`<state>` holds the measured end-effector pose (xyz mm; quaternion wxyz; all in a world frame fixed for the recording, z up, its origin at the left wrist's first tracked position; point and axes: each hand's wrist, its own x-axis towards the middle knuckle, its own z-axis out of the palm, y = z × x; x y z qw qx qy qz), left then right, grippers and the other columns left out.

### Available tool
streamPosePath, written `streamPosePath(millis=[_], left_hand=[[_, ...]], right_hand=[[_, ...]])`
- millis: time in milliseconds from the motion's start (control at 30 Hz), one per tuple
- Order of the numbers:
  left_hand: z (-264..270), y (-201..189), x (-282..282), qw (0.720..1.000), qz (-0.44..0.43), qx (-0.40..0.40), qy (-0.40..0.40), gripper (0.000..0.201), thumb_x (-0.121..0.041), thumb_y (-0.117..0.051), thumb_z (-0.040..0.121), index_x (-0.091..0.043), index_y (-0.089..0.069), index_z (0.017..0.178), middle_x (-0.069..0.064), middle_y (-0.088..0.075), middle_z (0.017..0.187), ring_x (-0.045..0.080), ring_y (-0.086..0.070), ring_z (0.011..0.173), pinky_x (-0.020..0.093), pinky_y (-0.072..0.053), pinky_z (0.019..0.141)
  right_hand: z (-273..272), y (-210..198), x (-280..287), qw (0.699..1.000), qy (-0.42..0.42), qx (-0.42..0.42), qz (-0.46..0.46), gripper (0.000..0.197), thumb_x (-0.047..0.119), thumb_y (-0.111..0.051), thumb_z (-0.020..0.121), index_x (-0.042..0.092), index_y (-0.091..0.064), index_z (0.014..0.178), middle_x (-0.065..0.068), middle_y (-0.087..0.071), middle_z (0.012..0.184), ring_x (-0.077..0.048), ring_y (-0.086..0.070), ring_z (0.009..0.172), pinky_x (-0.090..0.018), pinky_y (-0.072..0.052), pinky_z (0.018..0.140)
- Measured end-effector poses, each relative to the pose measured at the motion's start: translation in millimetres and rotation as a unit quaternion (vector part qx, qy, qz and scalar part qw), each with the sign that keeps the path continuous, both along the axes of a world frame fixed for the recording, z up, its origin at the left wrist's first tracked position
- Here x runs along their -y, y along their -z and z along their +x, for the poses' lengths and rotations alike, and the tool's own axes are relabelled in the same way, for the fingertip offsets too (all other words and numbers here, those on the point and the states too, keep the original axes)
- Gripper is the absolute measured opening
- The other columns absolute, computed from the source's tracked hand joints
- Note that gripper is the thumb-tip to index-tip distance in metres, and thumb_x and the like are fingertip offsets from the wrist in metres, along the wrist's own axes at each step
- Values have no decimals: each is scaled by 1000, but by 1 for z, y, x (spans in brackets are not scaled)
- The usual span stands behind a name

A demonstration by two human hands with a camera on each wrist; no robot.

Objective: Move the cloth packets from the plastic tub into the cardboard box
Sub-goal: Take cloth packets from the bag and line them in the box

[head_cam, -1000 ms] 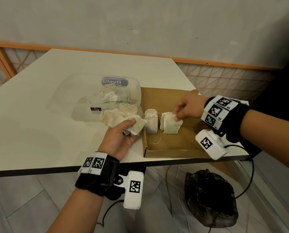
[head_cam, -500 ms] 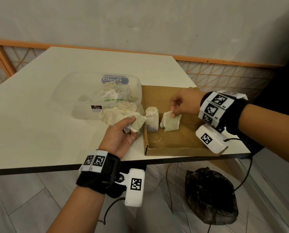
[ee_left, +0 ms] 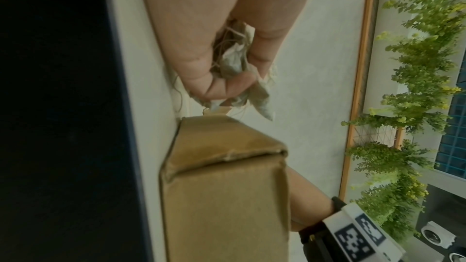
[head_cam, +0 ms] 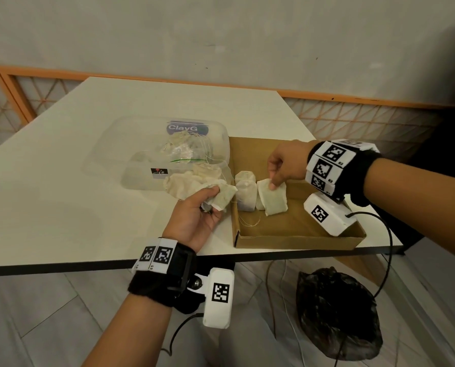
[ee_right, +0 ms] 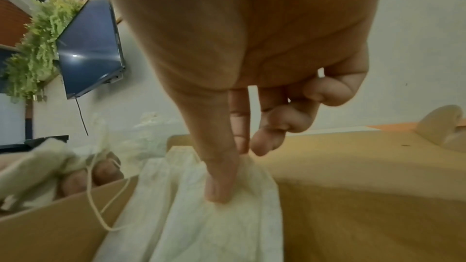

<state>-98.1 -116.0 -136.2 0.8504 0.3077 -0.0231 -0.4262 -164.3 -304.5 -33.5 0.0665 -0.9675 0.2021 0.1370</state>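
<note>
Head view first: a white table (head_cam: 62, 186) carries the cardboard box (head_cam: 295, 229), open-topped, with the clear plastic tub (head_cam: 141, 152) touching its far-left corner and some cloth packets (head_cam: 178, 147) lying in the tub. Inside the box, the right hand (head_cam: 287, 162) pinches the top edge of a cloth packet (head_cam: 272, 200) between thumb and forefinger, the other fingers curled loosely clear of it; the packet hangs below the grip, long axis nearly upright, lower end on the box floor. Just left of that grip a second packet (head_cam: 246, 192) stands upright against the box's left wall. Outside that wall, the left hand (head_cam: 194, 221) clutches a crumpled bunch of packets (head_cam: 194, 185), fingers wrapped round it. Compared with a second ago, the pinched packet stands taller and the right hand sits higher above it.
</note>
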Motion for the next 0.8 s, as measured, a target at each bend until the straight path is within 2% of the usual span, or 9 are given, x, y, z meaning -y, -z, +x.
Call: streamPosePath(millis=[100,233,300,367,467,567,667,733,800], left_hand=[[0,1,0,1000,0,-1,0,11,0,-53,87,-2,-60,95,13,-64,93,17,-69,73,18,-52,50],[1,1,0,1000,2,3,4,9,-1,-53,87,-2,-60,92,12,-64,92,17,-68,73,17,-52,50],[1,1,0,1000,-1,4,7,13,-1,-55,85,-1,-59,97,13,-64,94,18,-67,78,18,-53,52],[1,2,1,1000,-5,7,3,26,-2,-58,81,-1,-57,107,13,-63,97,20,-65,83,19,-54,54],[1,3,1,1000,-10,6,-1,29,-3,-58,83,-3,-55,111,12,-62,97,18,-65,81,18,-52,52],[0,1,0,1000,-25,14,8,30,-4,-57,84,-1,-55,115,10,-65,93,13,-67,72,17,-52,53],[-2,-2,-3,998,-55,21,28,25,-9,-59,81,-4,-57,105,6,-67,83,9,-65,68,15,-52,54],[-3,-5,-4,997,-55,37,39,28,-17,-61,81,-8,-59,108,5,-67,88,10,-63,70,14,-50,52],[-3,-6,-5,997,-55,40,34,31,-20,-60,84,-9,-58,113,6,-67,93,11,-64,71,14,-50,51]], right_hand=[[4,-1,3,1000,9,20,-9,20,28,-78,71,24,-58,68,12,-55,69,-7,-49,69,-20,-37,59],[3,0,5,999,20,33,-17,19,28,-77,72,21,-59,72,11,-54,67,-5,-46,65,-20,-34,55],[0,-2,4,998,36,43,-25,22,29,-77,72,18,-59,80,10,-52,69,-6,-45,64,-20,-33,55],[-3,-8,-2,993,48,100,-33,25,31,-75,74,17,-58,86,9,-49,69,-9,-46,65,-20,-32,54],[-6,-18,-27,983,15,183,18,27,38,-72,76,17,-60,85,8,-53,71,-8,-48,66,-19,-34,56],[-6,-15,-62,988,-30,134,75,35,50,-69,74,18,-63,84,8,-57,70,-7,-50,65,-21,-38,58],[3,0,-78,987,-32,115,108,39,41,-74,73,17,-58,98,9,-50,71,-8,-48,66,-21,-35,57],[8,9,-77,983,-17,126,132,46,29,-78,72,17,-52,108,3,-55,82,-14,-51,73,-22,-37,59],[7,12,-74,975,10,129,183,54,18,-78,71,15,-47,115,-3,-58,85,-15,-52,72,-23,-38,60]])
